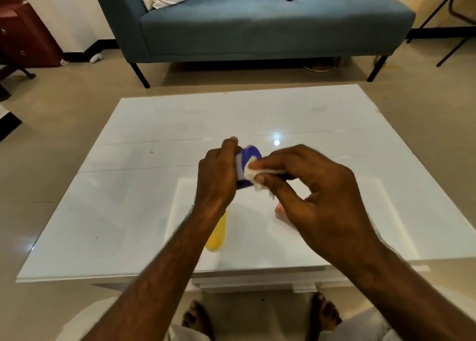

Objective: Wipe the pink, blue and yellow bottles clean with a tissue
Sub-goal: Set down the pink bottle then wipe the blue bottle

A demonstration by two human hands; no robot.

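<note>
My left hand (219, 176) grips the blue bottle (248, 158) above the middle of the white table, its blue end tilted toward the camera. My right hand (309, 186) pinches a crumpled white tissue (253, 173) and presses it against the bottle's end. The yellow bottle (217, 233) lies on the table under my left forearm, partly hidden by it. Only a small pink piece of the pink bottle (279, 209) shows below my right hand; the rest is hidden.
The glossy white table (134, 191) fills the middle of the view, its near edge just above my bare feet. A blue-grey sofa (257, 26) with a pillow and a black bag stands beyond the far edge. A dark red cabinet (25, 31) is at the far left.
</note>
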